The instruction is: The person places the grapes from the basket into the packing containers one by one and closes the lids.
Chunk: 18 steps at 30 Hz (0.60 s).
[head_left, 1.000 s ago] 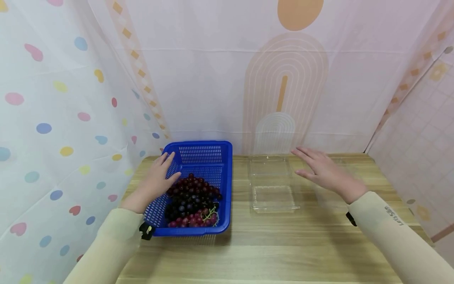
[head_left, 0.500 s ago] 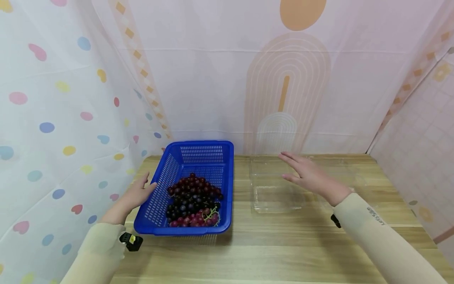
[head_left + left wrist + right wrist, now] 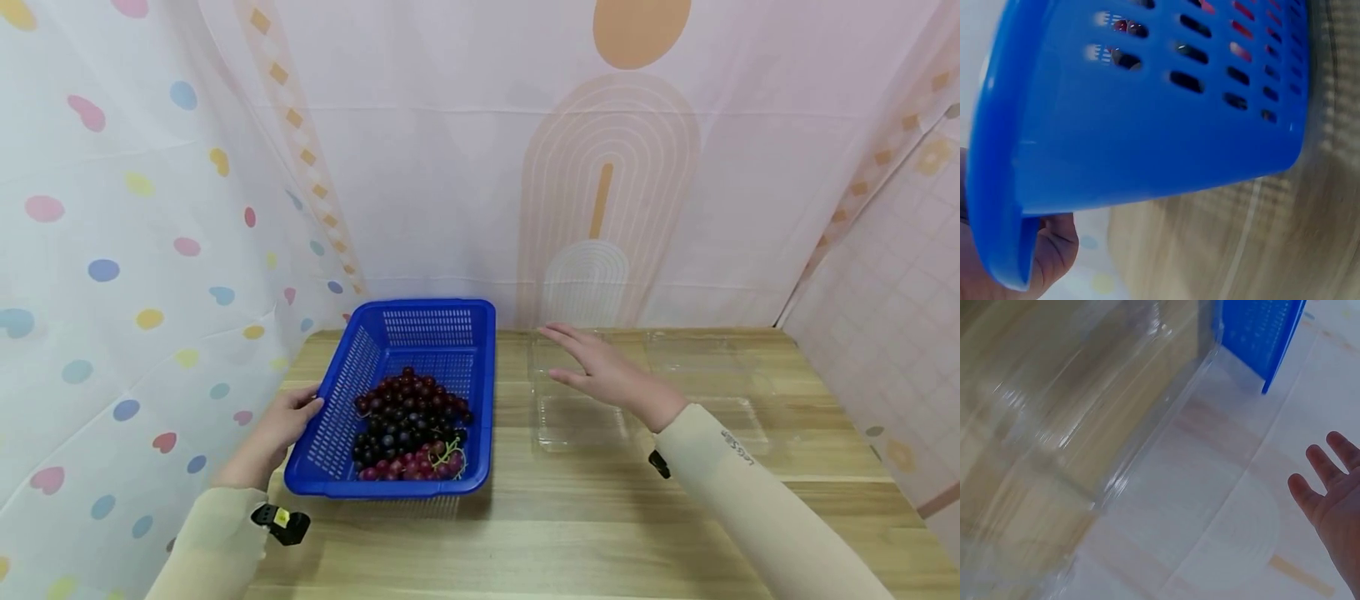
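You are facing a blue basket, red, black and pink grapes, a tan, wood-grained surface and white cloth with multicoloured spots.

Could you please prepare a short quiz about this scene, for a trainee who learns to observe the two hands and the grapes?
1. Multiple choice: which side of the basket does the left hand grip, seen from the person? (a) the far side (b) the left side (c) the right side
2. True or false: the right hand touches the grapes.
3. Fill in the colour: the ____ grapes lie in the middle, between the dark-red ones and the pink ones.

Key:
1. b
2. False; it is apart from them, and in the head view it appears near a clear box.
3. black
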{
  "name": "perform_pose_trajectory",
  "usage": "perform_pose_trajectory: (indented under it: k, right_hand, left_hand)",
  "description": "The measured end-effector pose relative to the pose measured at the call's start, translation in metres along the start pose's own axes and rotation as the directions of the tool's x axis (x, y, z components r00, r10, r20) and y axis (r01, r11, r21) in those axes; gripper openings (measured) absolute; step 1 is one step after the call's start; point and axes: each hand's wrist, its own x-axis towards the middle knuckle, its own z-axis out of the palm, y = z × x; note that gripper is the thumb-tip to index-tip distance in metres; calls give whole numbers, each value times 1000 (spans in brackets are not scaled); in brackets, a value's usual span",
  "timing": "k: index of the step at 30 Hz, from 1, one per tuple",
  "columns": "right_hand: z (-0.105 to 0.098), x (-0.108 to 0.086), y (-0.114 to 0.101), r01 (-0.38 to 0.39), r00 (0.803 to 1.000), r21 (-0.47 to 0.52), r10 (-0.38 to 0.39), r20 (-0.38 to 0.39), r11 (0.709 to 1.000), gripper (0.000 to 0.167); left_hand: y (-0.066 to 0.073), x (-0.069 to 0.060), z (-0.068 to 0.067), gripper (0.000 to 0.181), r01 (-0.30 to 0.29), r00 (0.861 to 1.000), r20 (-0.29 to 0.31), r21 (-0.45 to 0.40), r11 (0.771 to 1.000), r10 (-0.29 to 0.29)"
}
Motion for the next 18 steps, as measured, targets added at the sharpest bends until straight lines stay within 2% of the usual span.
perform_pose_trajectory:
  k: [5,8,14,18]
  right_hand:
    - [11,19,-12,17,1000,36,-18,13,999,63]
    - [17,31,-21,30,999,98,-33,26,995,63]
    - [26,54,-43,6,997,189,-21,76,982,62]
    - [29,70,-57,-5,994,246,-21,105,969,63]
  left_hand:
    - [-2,-3,5,49,65,997,-44,-73,995,-68]
    - [-2,-5,7,50,104,991,-71,-120,987,-113]
    - [-3,-6,11,51,103,987,-99,-189,977,-124]
    - [-2,-6,13,50,113,982,-129,-176,978,-137]
